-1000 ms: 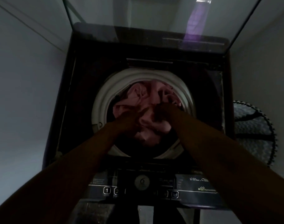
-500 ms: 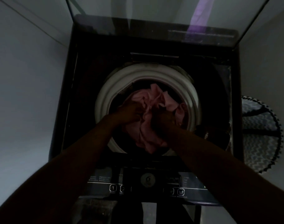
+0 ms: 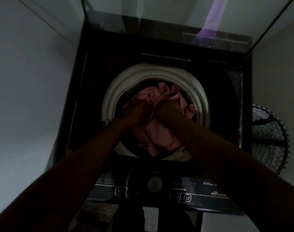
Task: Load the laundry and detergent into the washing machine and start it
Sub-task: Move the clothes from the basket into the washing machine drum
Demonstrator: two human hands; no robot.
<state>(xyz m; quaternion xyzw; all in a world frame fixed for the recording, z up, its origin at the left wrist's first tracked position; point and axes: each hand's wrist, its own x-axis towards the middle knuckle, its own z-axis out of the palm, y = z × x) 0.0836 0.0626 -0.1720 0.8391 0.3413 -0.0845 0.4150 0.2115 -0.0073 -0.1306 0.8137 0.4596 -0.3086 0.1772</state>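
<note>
A dark top-loading washing machine [image 3: 96, 101] stands below me with its glass lid [image 3: 176, 12] raised at the back. Its white drum rim [image 3: 112, 96] rings a bundle of pink laundry [image 3: 159, 136] that fills the opening. My left hand [image 3: 136, 113] and my right hand [image 3: 168, 111] are side by side over the drum's middle, both closed on the pink cloth. The cloth bunches up between and behind them and hangs toward the near rim. The scene is dim and my fingers are partly buried in the fabric.
The control panel [image 3: 156, 190] with a round dial and small buttons runs along the machine's near edge. A patterned laundry basket [image 3: 268, 139] stands on the right beside the machine. Plain walls close in on the left and right.
The camera has shifted, so the machine sits lower in the view. Both hands have stayed gripped on the pink cloth, and the bundle now hangs further toward the near rim.
</note>
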